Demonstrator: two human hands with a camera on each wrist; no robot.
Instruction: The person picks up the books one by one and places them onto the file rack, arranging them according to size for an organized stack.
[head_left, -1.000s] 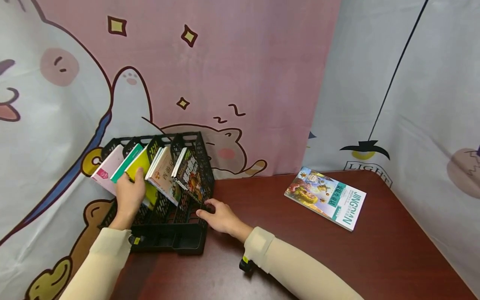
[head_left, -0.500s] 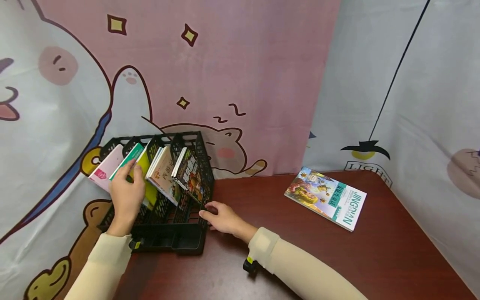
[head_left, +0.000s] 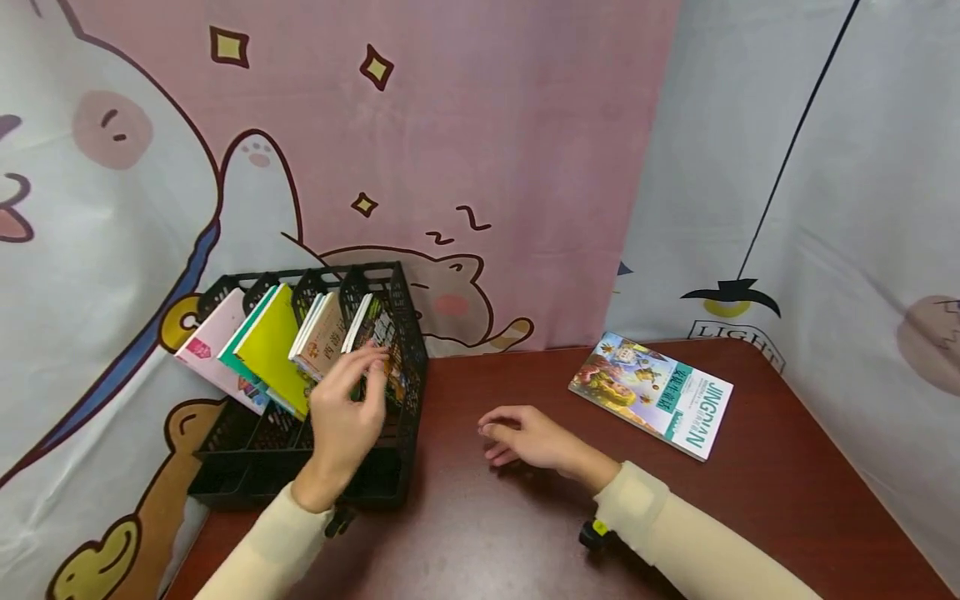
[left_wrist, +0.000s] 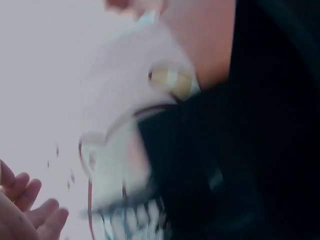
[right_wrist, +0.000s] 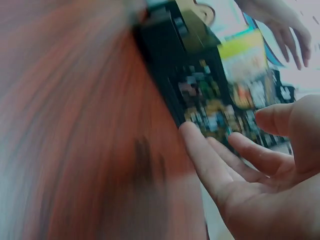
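Note:
My left hand (head_left: pixel 348 421) hovers in front of a black file rack (head_left: pixel 247 479), its fingers loosely bent and holding nothing. It overlaps the dark-covered book (head_left: pixel 375 325) in the right compartment. Leaning in the other compartments are a pink book (head_left: pixel 217 342), a yellow book (head_left: pixel 281 354) beside a green-edged one, and a tan-covered book (head_left: pixel 322 337) in a small stack. My right hand (head_left: pixel 536 442) is above the table to the right of the rack, fingers relaxed and holding nothing. In the right wrist view the right hand (right_wrist: pixel 250 185) shows spread fingers. The left wrist view is blurred.
A colourful paperback (head_left: pixel 652 392) lies flat on the reddish-brown table (head_left: pixel 480 533), at the back right. Printed cloth (head_left: pixel 510 167) hangs behind the table and along its right side.
My left hand has left the yellow and green books and moved right, exposing the yellow cover. The right hand has moved right, away from the rack's side.

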